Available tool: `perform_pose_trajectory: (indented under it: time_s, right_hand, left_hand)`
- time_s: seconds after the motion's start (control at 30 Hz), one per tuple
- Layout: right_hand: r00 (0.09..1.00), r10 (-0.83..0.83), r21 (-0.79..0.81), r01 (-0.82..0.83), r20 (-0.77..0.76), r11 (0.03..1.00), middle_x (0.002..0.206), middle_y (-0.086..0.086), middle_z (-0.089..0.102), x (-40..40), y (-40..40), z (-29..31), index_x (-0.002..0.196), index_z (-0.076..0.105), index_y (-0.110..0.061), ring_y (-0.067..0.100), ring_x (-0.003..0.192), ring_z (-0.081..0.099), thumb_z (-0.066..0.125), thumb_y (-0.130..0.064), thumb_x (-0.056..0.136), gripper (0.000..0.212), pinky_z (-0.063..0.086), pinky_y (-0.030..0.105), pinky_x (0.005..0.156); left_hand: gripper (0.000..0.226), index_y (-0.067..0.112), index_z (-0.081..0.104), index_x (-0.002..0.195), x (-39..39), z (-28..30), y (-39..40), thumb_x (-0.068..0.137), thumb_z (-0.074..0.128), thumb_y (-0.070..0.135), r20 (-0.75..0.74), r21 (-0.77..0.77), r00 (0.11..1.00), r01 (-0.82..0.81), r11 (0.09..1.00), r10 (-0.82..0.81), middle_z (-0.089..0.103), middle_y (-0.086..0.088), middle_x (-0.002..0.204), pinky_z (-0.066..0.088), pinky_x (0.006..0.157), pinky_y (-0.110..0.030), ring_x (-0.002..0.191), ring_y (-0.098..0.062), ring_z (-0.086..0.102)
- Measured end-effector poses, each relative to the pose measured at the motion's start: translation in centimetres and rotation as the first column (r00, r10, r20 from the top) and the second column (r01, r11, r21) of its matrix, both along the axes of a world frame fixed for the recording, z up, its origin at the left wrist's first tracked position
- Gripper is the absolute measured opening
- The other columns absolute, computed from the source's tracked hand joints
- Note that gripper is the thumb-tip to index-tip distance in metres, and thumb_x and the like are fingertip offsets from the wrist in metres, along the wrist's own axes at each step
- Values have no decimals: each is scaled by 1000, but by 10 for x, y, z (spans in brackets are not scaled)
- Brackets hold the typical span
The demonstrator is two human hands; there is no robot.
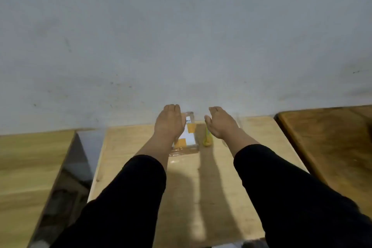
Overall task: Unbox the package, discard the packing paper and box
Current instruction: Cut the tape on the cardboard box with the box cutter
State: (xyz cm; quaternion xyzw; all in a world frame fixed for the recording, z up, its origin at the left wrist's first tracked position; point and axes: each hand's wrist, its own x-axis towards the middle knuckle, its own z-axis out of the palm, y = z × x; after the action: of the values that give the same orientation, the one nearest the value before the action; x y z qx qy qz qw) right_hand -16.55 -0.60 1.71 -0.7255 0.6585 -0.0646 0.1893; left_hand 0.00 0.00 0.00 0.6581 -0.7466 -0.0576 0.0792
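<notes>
We reach both arms straight forward in black sleeves, our left hand (170, 122) and right hand (221, 124) palms down, fingers (171, 107) loosely extended, holding nothing.

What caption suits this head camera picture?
Both open hands, left hand and right hand, reach toward a taped package on a wooden table.

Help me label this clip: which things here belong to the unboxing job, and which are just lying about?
Job:
- taped cardboard package, still sealed
- left hand, over the package
- right hand, open, beside it

Lying about:
- small yellow object, too blurred to identify
- light wooden table
- darker wooden table
</notes>
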Motion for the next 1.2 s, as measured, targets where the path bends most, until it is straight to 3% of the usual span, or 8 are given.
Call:
perform_pose_trajectory:
  time_s: [0.1,0.23,0.43,0.57,0.77,0.93,1.1,1.2]
  right_hand:
    - [1000,14,70,-12,-20,997,148,15,31,-5,-7,-23,142,28,-2,29,136,33,30,-28,100,49,33,37,108]
    - [1000,30,157,-29,-6,987,150,15,28,-12,-15,-60,143,26,-2,28,137,32,29,-27,100,50,32,36,107]
    - [997,-31,170,18,76,985,146,18,33,-16,-31,-111,141,29,-1,31,133,35,34,-23,98,48,34,36,104]
    - [998,-30,47,27,63,999,140,19,38,-16,-37,-144,137,35,-2,34,124,41,43,-24,96,47,39,39,99]
    - [986,-126,70,119,112,990,130,15,41,-19,-56,-172,135,39,-13,30,116,45,49,-32,93,47,43,37,94]
    - [883,-384,180,345,272,921,84,-7,37,-20,-69,-188,125,45,-13,8,66,38,57,-34,88,44,30,22,57]
    - [976,-173,108,160,132,981,109,15,42,-19,-67,-185,147,19,-24,27,84,52,42,-22,95,58,41,32,74]
    - [957,-190,37,186,222,982,94,12,42,-16,-65,-178,149,12,-21,14,63,39,40,-22,96,60,33,28,66]
  left_hand:
    - [42,-1,38,128,-3,-21,-1,98,34,28,-66,56,995,-69,996,73,46,-17,128,37,100,-35,121,-30,42]
    - [38,-9,57,106,-3,-63,-7,86,45,22,-78,80,994,-69,994,75,61,-25,97,54,71,-38,89,-39,60]
    - [44,2,36,129,-2,-98,-20,93,41,28,-156,111,969,-177,978,194,42,-16,132,39,99,-37,121,-28,41]
    - [58,5,18,142,4,-125,-31,94,38,31,-145,120,972,-167,979,183,20,-16,149,25,115,-42,139,-30,20]
    - [69,12,-1,147,9,-148,-41,95,34,41,-216,198,948,-193,961,235,-10,-12,157,6,120,-41,145,-26,-8]
    - [72,15,-1,148,7,-151,-39,94,38,42,-307,185,913,-220,958,269,-15,-11,157,10,120,-39,146,-24,-6]
    - [72,15,2,148,8,-151,-39,94,41,41,-343,158,901,-221,962,264,-13,-9,157,17,116,-36,146,-23,0]
    - [72,18,1,148,8,-153,-39,93,41,42,-369,163,888,-229,960,275,-14,-6,157,17,115,-34,146,-21,-2]
